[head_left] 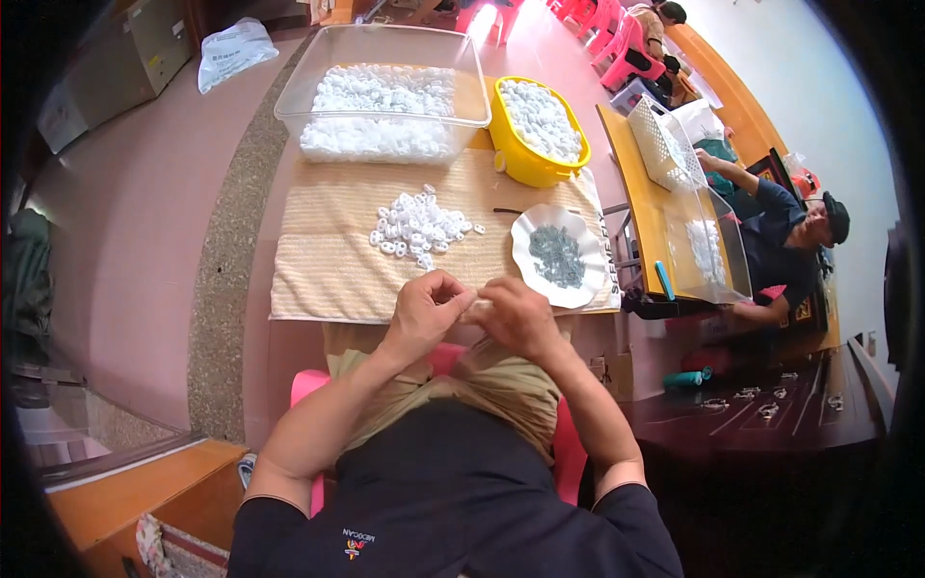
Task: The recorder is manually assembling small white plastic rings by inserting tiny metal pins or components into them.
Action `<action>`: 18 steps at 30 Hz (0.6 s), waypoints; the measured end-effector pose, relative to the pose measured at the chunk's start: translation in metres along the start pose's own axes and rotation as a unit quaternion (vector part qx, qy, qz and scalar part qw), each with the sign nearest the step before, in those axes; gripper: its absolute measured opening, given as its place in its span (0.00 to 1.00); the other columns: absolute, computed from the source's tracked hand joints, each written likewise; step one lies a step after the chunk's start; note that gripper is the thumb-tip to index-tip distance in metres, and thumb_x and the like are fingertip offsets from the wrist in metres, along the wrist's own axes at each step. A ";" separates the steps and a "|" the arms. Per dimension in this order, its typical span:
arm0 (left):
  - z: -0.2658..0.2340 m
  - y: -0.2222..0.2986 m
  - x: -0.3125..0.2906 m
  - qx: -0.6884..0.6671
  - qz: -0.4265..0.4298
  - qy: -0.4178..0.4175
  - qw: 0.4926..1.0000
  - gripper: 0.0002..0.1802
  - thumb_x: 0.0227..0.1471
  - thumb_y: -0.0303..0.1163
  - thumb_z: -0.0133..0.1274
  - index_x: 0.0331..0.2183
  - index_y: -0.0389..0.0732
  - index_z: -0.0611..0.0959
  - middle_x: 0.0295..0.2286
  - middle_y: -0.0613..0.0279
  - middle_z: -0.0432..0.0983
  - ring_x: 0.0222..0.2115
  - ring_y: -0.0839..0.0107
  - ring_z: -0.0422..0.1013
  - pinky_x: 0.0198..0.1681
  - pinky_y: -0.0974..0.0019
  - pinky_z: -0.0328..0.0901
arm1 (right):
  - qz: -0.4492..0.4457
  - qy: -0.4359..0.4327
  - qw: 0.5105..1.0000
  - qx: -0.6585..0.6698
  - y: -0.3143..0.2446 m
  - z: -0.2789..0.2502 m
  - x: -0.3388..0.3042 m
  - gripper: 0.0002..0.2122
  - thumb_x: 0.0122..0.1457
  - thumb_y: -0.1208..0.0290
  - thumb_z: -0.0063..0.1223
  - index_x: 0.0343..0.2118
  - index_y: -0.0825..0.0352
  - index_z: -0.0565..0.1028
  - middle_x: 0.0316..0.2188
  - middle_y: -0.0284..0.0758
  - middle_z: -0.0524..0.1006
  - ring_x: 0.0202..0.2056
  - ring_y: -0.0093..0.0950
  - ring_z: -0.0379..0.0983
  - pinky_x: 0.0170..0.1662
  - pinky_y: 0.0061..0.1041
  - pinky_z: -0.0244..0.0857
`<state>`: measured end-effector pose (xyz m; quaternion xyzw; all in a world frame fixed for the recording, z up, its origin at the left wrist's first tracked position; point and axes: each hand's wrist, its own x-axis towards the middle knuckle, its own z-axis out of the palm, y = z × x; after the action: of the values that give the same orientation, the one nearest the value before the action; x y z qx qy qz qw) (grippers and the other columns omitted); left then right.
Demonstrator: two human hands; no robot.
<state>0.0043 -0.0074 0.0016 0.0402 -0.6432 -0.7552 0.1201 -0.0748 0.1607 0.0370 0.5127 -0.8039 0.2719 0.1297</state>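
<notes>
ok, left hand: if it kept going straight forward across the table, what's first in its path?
Probably the loose pile of small white rings on the beige mat, directly ahead of the left hand. Beyond it sits the clear plastic bin. Depth is uncertain.

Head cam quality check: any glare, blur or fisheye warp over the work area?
Head view: strong fisheye, the towel edges and the clear bin bow outward, black vignette at the corners. A blown-out glare patch on the floor at top centre. Light is even and soft over the white rings. Left hand and right hand are reasonably sharp; what they pinch is too small to resolve.
</notes>
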 end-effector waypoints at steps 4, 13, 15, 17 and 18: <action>-0.002 0.002 0.005 0.024 0.017 0.024 0.999 0.07 0.50 0.29 0.59 0.26 0.35 0.80 0.20 0.69 0.75 0.21 0.84 0.67 0.24 0.76 0.63 | -0.058 -0.066 0.988 -0.125 -0.013 0.001 -0.013 0.24 0.38 0.62 0.67 0.40 0.60 0.74 0.35 0.33 0.71 0.32 0.32 0.68 0.35 0.30 0.65; 0.002 0.003 0.002 0.042 0.026 0.008 0.999 0.07 0.49 0.29 0.59 0.27 0.35 0.80 0.20 0.66 0.77 0.22 0.82 0.70 0.25 0.75 0.65 | -0.088 -0.028 0.877 -0.471 0.004 0.035 -0.009 0.18 0.48 0.67 0.49 0.43 0.68 0.72 0.32 0.30 0.67 0.27 0.22 0.64 0.26 0.22 0.56; 0.003 0.005 0.000 0.053 0.026 0.010 0.998 0.07 0.50 0.29 0.59 0.27 0.35 0.80 0.21 0.65 0.78 0.22 0.81 0.71 0.25 0.75 0.66 | -0.098 -0.029 0.876 -0.472 0.006 0.037 -0.010 0.16 0.49 0.68 0.49 0.41 0.67 0.73 0.31 0.29 0.67 0.26 0.21 0.63 0.26 0.21 0.55; 0.003 0.006 -0.001 0.054 0.045 0.020 0.997 0.07 0.50 0.29 0.59 0.28 0.35 0.80 0.21 0.64 0.78 0.22 0.80 0.72 0.25 0.75 0.66 | -0.109 -0.028 0.874 -0.473 0.007 0.039 -0.010 0.13 0.49 0.68 0.49 0.38 0.67 0.73 0.30 0.28 0.67 0.26 0.19 0.63 0.25 0.21 0.55; 0.004 0.005 0.000 0.055 0.045 0.021 0.997 0.07 0.50 0.29 0.59 0.28 0.35 0.80 0.21 0.64 0.78 0.22 0.80 0.72 0.25 0.75 0.66 | -0.114 -0.027 0.866 -0.486 0.007 0.040 -0.011 0.12 0.50 0.69 0.48 0.36 0.67 0.74 0.31 0.29 0.67 0.25 0.19 0.63 0.24 0.20 0.54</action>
<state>0.0043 -0.0046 0.0072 0.0338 -0.6821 -0.7115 0.1654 -0.0739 0.1483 -0.0031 0.4804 -0.7732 -0.1835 0.3710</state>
